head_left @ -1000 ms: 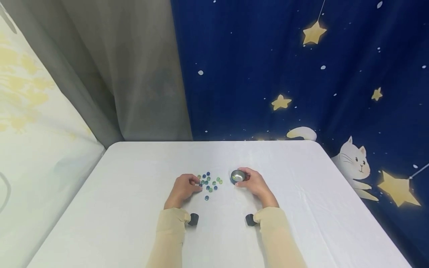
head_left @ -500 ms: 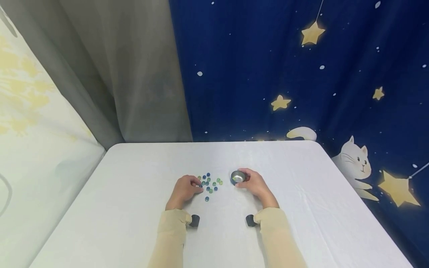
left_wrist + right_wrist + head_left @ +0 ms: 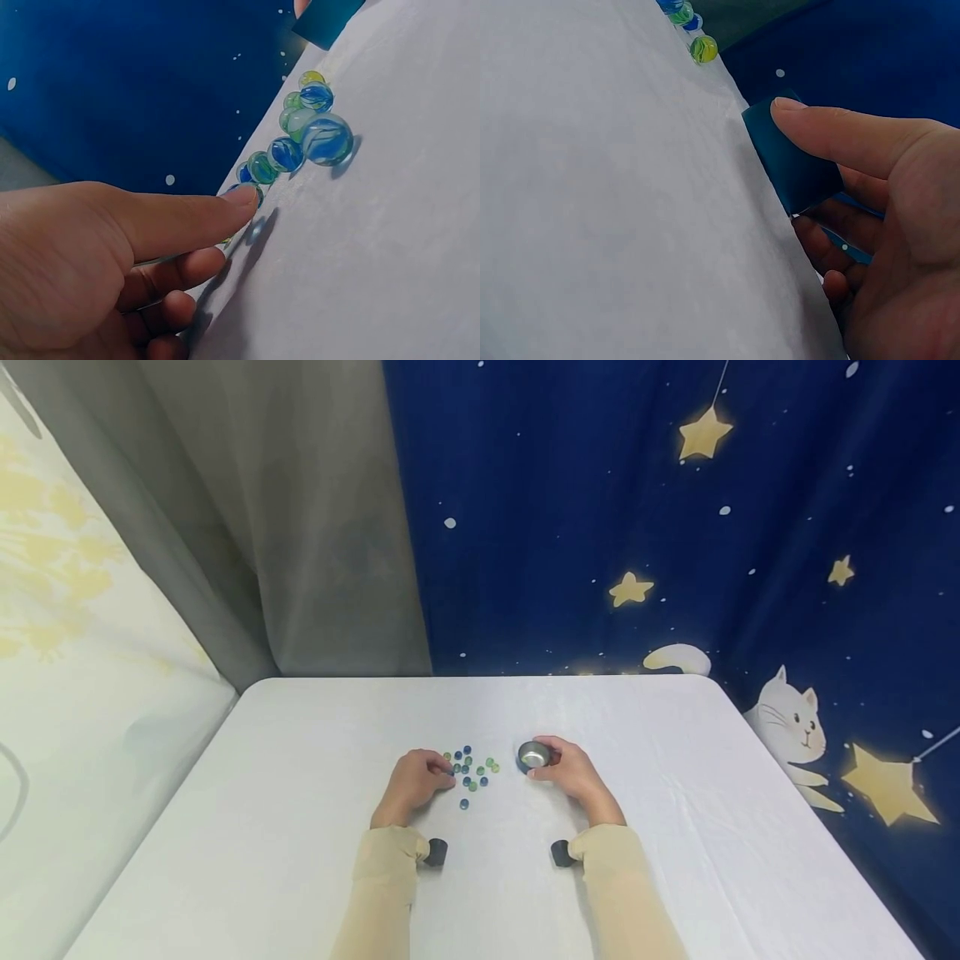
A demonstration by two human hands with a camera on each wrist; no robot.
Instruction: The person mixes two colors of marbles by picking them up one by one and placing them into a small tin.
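My left hand is at the left side of a cluster of glass marbles, its thumb and forefinger pinching a blue marble. Most of that marble is hidden by the thumb in the left wrist view. Close by, blue and green marbles such as a large-looking blue swirled one lie loose on the white table. On the right, my right hand grips a small round metal cup, thumb on its teal outer wall and fingers round the far side. The cup's mouth faces up, and a greenish spot shows inside.
The white-covered table runs back to a grey curtain and a dark blue starry curtain. One blue marble lies nearer the front, apart from the cluster. A yellow-green marble sits at the cluster's right side.
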